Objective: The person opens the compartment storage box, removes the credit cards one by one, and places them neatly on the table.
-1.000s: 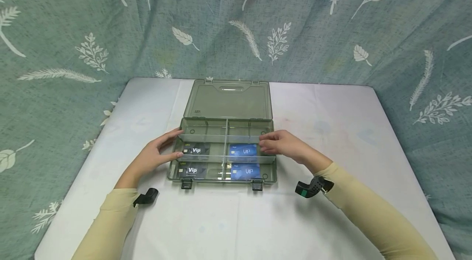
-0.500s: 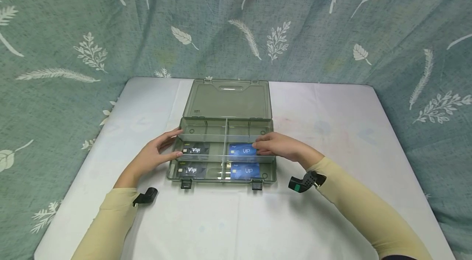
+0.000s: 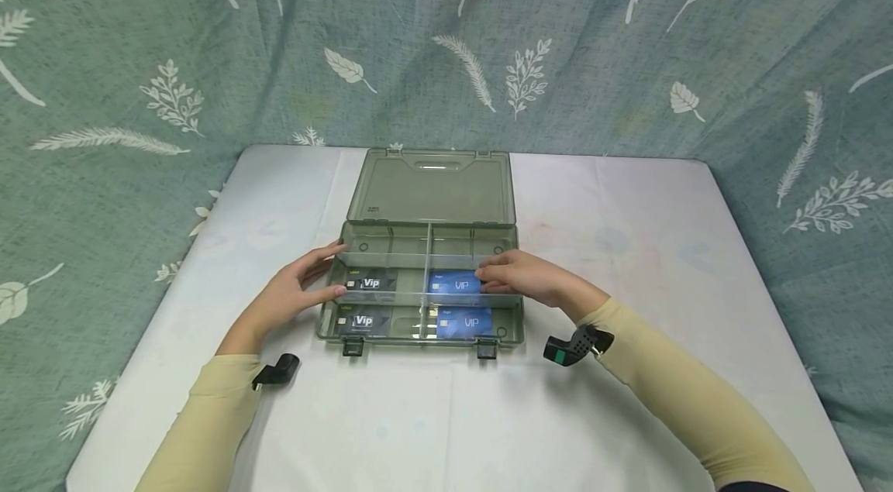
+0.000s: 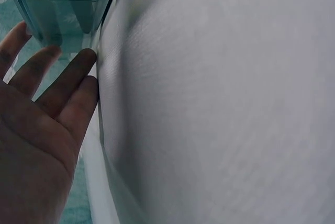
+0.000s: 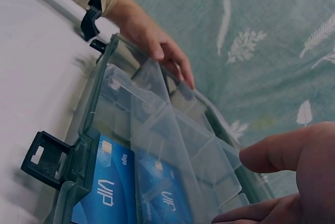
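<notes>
In the head view, a translucent grey-green divider box (image 3: 391, 242) lies with its lid (image 3: 432, 190) folded back. My left hand (image 3: 287, 297) touches its left side, thumb and fingers spread. My right hand (image 3: 533, 276) reaches over the right side into the middle right compartment. Its fingertips are at the right end of a blue VIP card (image 3: 452, 283); the right wrist view shows thumb and fingers apart, the fingertips partly out of frame. Another blue VIP card (image 3: 463, 323) lies in the front right compartment. Dark Vip cards (image 3: 380, 284) occupy the middle and front left compartments.
Clear dividers (image 3: 429, 240) split the box into several compartments. Two black latches (image 3: 353, 348) stick out at its front edge. A white cloth-covered table (image 3: 446, 414) lies beneath, with a leaf-patterned teal curtain (image 3: 405, 27) behind and at the sides.
My right hand has moved left, further into the box, and the blue card in the middle right compartment has slid slightly left against the divider. My left hand has stayed in place.
</notes>
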`<state>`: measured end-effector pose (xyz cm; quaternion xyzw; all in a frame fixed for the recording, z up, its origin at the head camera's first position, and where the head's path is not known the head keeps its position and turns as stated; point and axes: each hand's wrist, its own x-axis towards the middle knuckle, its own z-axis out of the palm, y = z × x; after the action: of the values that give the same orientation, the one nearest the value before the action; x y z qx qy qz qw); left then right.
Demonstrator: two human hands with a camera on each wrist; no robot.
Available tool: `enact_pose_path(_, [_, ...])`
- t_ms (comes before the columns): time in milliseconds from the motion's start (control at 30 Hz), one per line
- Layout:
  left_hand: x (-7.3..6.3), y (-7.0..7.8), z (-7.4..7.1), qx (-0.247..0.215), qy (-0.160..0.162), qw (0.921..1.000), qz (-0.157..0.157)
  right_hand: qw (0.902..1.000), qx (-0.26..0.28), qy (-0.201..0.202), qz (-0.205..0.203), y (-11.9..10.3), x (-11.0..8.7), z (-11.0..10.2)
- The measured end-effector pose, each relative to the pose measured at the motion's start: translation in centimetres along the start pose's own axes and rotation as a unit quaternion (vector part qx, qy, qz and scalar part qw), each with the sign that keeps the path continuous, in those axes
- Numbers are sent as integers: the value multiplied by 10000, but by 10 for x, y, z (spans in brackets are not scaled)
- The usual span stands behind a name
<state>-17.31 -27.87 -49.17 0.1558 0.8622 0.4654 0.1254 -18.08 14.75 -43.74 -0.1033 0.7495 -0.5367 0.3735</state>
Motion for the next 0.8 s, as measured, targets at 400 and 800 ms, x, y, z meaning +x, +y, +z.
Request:
enact_pose_path(400, [-1, 0, -1, -42, 4, 10000, 3, 9991, -34, 211, -372, -4, -7, -1])
enact_pose_path(800, [-1, 1, 0, -41, -26, 10000, -21, 9962, 104, 531, -688, -10, -6, 0])
